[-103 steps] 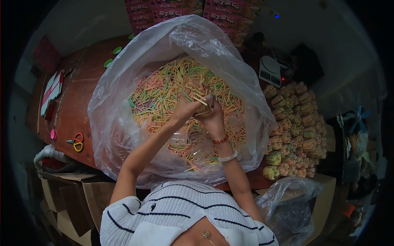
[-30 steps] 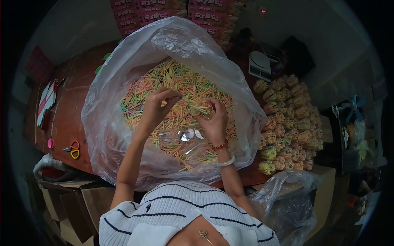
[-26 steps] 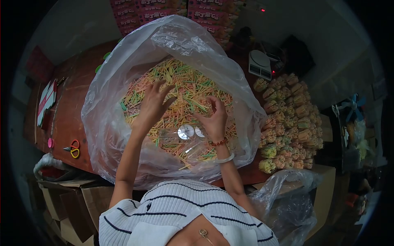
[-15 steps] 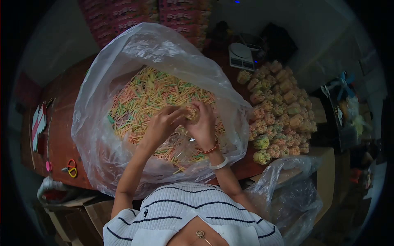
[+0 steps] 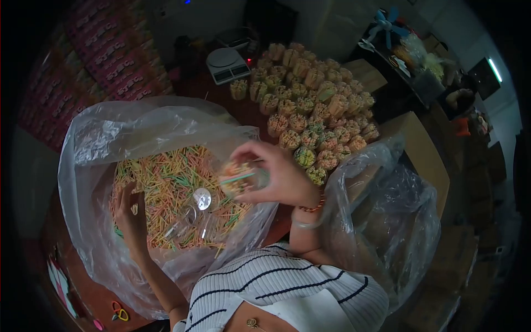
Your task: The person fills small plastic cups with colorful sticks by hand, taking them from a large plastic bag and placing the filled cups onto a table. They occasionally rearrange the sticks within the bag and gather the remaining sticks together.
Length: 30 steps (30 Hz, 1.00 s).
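My right hand [image 5: 279, 176] is wrapped round a clear plastic cup [image 5: 259, 178] tilted on its side. Short pastel sticks [image 5: 235, 178] fill the cup and poke out of its mouth, which faces left. My left hand [image 5: 131, 213] is over the left side of the loose sticks [image 5: 166, 177], its fingers loosely curled with a gap between them; nothing held shows there. The sticks lie in a large clear plastic bag [image 5: 94, 133] with its mouth open. Several clear empty cups [image 5: 209, 226] lie on the sticks, near a shiny round cup base [image 5: 202, 198].
Many filled cups [image 5: 301, 105] stand packed together at the right, behind my right hand. A white scale [image 5: 224, 65] sits behind them. A cardboard box [image 5: 423, 160] with a clear bag [image 5: 381, 221] is at the right. Scissors [image 5: 120, 311] lie at lower left; pink cartons [image 5: 110, 52] are stacked behind.
My hands have parted. The right carries the filled cup toward the standing cups, while the left has moved away to the left over the sticks. The view has turned right.
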Motion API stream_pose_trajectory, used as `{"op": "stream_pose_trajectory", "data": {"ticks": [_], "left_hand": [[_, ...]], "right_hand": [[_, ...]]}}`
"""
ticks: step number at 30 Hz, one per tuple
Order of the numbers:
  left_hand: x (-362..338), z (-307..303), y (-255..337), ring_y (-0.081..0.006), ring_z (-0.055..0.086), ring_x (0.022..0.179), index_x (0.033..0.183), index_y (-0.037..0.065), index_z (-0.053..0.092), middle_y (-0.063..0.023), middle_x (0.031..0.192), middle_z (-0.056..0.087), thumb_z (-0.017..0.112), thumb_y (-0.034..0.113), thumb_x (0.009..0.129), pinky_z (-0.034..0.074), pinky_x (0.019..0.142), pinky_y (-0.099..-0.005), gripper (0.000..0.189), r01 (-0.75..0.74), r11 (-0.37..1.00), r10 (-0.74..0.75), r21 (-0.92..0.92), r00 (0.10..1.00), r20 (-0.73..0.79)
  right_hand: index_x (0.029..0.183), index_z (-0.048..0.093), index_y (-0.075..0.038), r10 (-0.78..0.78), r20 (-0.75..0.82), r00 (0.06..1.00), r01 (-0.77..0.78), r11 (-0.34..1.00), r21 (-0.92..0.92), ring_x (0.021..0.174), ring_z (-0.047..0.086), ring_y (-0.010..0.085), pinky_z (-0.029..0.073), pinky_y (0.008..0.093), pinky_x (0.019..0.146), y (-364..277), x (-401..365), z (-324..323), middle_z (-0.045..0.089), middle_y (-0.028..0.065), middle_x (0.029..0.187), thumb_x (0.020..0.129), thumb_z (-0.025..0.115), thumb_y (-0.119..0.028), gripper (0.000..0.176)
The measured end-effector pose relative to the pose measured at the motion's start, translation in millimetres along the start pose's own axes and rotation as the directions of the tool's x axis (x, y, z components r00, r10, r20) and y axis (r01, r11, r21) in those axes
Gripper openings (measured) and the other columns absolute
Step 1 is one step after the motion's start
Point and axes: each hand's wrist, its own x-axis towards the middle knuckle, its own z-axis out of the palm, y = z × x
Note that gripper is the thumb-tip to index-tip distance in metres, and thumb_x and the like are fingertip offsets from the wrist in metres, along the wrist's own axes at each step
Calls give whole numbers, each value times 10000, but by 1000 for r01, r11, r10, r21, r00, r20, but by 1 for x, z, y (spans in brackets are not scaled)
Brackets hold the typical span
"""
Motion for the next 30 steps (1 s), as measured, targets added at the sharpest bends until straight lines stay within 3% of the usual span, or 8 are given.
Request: {"op": "stream_pose_trajectory", "data": {"ticks": [3, 7, 10, 14, 16, 23, 26, 30], "left_hand": [[-6, 8, -14, -184, 736, 906, 1301, 34, 633, -117, 1123, 733, 674, 58, 971, 569, 812, -339, 333, 100, 977, -99, -190, 995, 18], [-2, 9, -18, -202, 740, 930, 1295, 13, 637, -130, 1143, 736, 671, 43, 971, 571, 815, -337, 328, 180, 922, -143, -342, 981, 130], [0, 18, -22, -203, 737, 934, 1271, -6, 648, -138, 1104, 744, 667, 33, 972, 572, 810, -333, 302, 120, 927, -78, -354, 988, 131], [-6, 25, -25, -208, 734, 935, 1250, -11, 661, -140, 1072, 748, 662, 28, 972, 573, 810, -332, 280, 122, 911, -68, -393, 986, 150], [-10, 24, -23, -208, 733, 910, 1244, -12, 664, -137, 1051, 748, 657, 24, 974, 575, 803, -333, 272, 161, 917, -96, -365, 977, 189], [-20, 17, -1, -295, 689, 1092, 1320, 17, 629, -172, 1209, 691, 698, 38, 930, 545, 916, -387, 396, 149, 929, -41, -337, 950, 309], [-20, 21, 32, -396, 593, 1234, 1402, 56, 562, -181, 1377, 595, 736, 38, 855, 496, 1015, -449, 573, -29, 884, 278, -467, 836, 474], [-24, 37, 38, -395, 607, 1217, 1378, 56, 575, -186, 1356, 607, 735, 28, 850, 500, 1004, -454, 553, -39, 889, 278, -457, 838, 470]], "right_hand": [[1236, 591, -33, 118, -400, 909, -109, 993, 46, 1106, 642, 195, 549, 346, 951, 12, -34, -67, 655, 73, 1184, 708, 911, -108, 622], [1168, 579, -14, 135, -837, 530, -463, 873, -152, 1025, 629, 163, 545, 330, 795, 121, -67, -198, 646, 108, 1112, 703, 900, -25, 566], [1046, 563, 21, 147, -977, 157, -859, 508, -62, 913, 631, 182, 540, 388, 704, 220, -80, -312, 641, 131, 1000, 702, 879, -32, 471], [1078, 580, 50, 643, -747, 169, -534, 697, 478, 933, 653, 239, 554, 412, 747, 323, -125, -377, 652, 165, 1020, 671, 885, -29, 514], [1281, 538, -1, 166, -978, 124, -758, 652, 14, 988, 702, 303, 587, 420, 806, 256, -84, -347, 686, 181, 1151, 658, 883, -26, 713], [1453, 439, 5, 320, -918, 233, -706, 705, 66, 1123, 639, 312, 553, 416, 940, 244, -90, -337, 604, 221, 1322, 646, 939, -91, 954], [1451, 498, -28, 163, -955, 249, -650, 759, -40, 1164, 634, 306, 549, 401, 944, 271, -104, -352, 613, 213, 1353, 699, 930, -147, 875], [1182, 718, -14, -58, -981, 183, -597, 787, -158, 966, 722, 277, 565, 378, 863, 289, -116, -371, 731, 188, 1136, 776, 864, -242, 488]]}}
